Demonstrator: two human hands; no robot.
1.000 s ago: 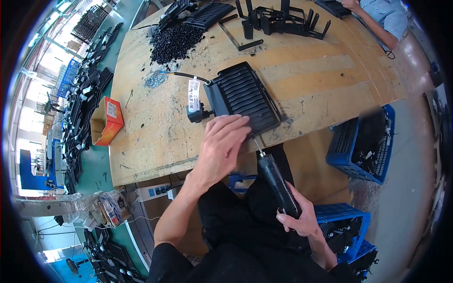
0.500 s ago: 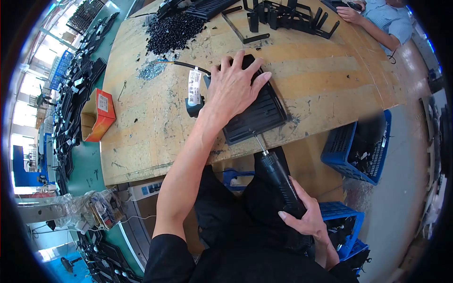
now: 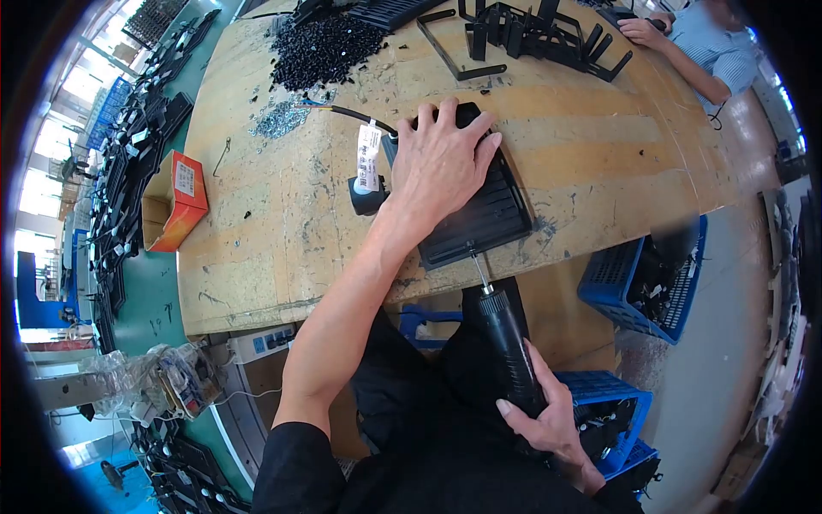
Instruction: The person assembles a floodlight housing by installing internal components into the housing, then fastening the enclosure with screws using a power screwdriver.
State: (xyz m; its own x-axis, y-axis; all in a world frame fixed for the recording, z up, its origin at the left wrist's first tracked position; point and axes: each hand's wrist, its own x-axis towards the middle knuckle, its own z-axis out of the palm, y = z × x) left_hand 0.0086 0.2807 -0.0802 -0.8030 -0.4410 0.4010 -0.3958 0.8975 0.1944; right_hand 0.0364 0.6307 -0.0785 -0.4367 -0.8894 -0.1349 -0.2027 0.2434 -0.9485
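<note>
My left hand (image 3: pixel 438 167) lies across a black ribbed housing (image 3: pixel 479 224), like a floodlight body. Its fingers are spread and bent over the far part, the thumb at the right side, holding it against the table. A black cable with bare wire ends, a white label (image 3: pixel 368 154) and a small black block (image 3: pixel 368 199) are at the housing's left. My right hand (image 3: pixel 548 415) is wrapped round a black power screwdriver (image 3: pixel 509 343). The screwdriver's bit meets the housing's near edge; a screw there is too small to make out.
On the wooden table (image 3: pixel 282 248) are black small parts (image 3: pixel 325 53), silver screws (image 3: pixel 281 120), black brackets (image 3: pixel 548 38) and an orange box (image 3: pixel 190 206). Blue crates (image 3: pixel 599 287) stand below at right. A co-worker (image 3: pixel 706 56) sits at the far right. Black units line a green bench (image 3: pixel 150 287).
The view has shifted slightly, so the housing and my left hand appear a little further right and lower. My left hand stays on the housing, and the screwdriver bit remains at its near edge.
</note>
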